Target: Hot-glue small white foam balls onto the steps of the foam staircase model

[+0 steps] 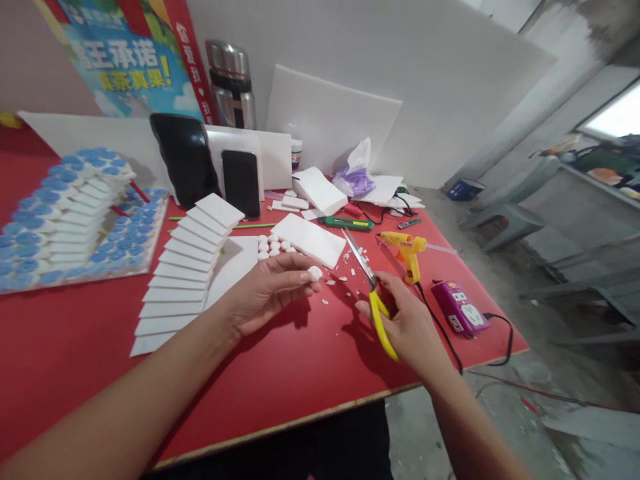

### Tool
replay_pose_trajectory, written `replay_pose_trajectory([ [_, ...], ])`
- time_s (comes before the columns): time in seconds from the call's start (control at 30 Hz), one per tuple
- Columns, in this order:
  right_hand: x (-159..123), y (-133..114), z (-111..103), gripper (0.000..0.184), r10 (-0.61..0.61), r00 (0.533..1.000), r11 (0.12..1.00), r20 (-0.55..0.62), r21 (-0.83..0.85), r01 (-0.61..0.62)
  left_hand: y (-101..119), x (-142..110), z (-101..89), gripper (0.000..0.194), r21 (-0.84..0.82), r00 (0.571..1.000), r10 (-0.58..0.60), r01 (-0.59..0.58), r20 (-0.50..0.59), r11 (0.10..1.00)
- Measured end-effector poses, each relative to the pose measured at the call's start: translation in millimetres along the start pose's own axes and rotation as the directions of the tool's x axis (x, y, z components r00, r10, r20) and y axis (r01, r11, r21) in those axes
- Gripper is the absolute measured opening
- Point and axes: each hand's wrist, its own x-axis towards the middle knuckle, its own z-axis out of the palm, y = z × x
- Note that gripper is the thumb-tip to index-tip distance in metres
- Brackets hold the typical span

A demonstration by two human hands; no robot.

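Between the fingertips of my left hand [273, 290] is a small white foam disc [315, 273]. My right hand [410, 320] is closed around the yellow handles of a pair of scissors [367, 270], whose blades point up and away and look nearly together. Just beyond my left hand lie several similar white discs [270, 247] in rows. White foam scraps [345, 270] are scattered on the red table [310, 360] between the hands. To the left stands a curved stair of white foam strips [183, 270].
A blue-and-white stair model [75, 220] stands far left. Two phones lean upright at the back, one a black phone [241, 183], near a steel thermos [233, 83]. A green cutter [349, 223], a yellow glue gun [407, 253] and a purple power socket [460, 307] with cords lie right.
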Motion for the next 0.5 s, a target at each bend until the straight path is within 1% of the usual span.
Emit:
replay_pose_trajectory([
  [0.1,1.8,7.1,-4.7,0.059,0.052,0.999,0.986,-0.010,-0.157,-0.053,0.0,0.0,1.1,0.029,0.036,0.999,0.039,-0.038,-0.015,0.999],
  [0.2,3.0,12.9,-5.0,0.056,0.123,0.992,0.951,0.008,-0.287,-0.116,-2.3,0.1,2.2,0.024,0.152,0.988,0.149,-0.140,-0.050,0.978],
  [0.3,4.9,15.2,-3.0,0.051,0.145,0.989,0.919,0.038,-0.376,-0.120,-5.1,0.0,1.2,0.021,0.288,0.963,0.263,-0.237,-0.053,0.928],
  [0.37,6.4,14.2,-1.8,0.048,0.150,0.988,0.902,0.045,-0.414,-0.118,-4.9,-0.7,0.0,0.017,0.401,0.941,0.338,-0.300,-0.025,0.866],
  [0.43,7.5,11.3,-1.4,0.046,0.169,0.984,0.884,0.057,-0.449,-0.126,-2.1,-2.3,-0.8,0.015,0.556,0.907,0.422,-0.359,0.016,0.750],
  [0.5,8.1,7.3,-1.8,0.044,0.188,0.979,0.864,0.077,-0.488,-0.127,2.5,-4.4,-1.1,0.021,0.679,0.878,0.478,-0.371,0.034,0.634],
])
